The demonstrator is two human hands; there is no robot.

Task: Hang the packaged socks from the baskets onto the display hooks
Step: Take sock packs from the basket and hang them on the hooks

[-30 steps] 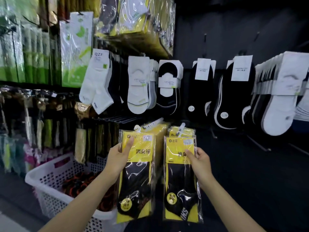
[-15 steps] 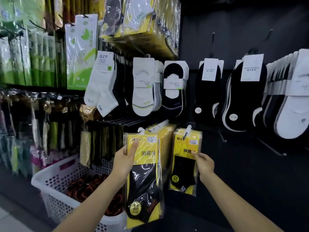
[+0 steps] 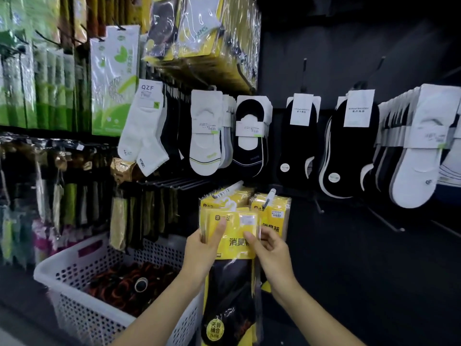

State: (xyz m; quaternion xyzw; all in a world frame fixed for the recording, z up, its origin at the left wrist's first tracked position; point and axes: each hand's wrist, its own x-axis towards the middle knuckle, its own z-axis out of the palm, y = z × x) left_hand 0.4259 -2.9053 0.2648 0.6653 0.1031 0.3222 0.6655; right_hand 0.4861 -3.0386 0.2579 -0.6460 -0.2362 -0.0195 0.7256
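Observation:
A yellow-and-black packaged sock pack with a white plastic hanger on top is held in front of the display. My left hand grips its left top edge with the thumb on the yellow card. My right hand pinches its right side. Behind it, two stacks of the same yellow packs hang on display hooks: the left stack and the right stack. A white perforated basket stands low on the left with dark and orange items inside.
White and black socks hang on a row of hooks above. Green packages and dark packs fill the left wall. Two bare hooks stick out of the dark panel at right. More white socks hang far right.
My right hand has left the pack it hung on the right hook and come over to the pack in my left hand. That pack has risen toward the left stack.

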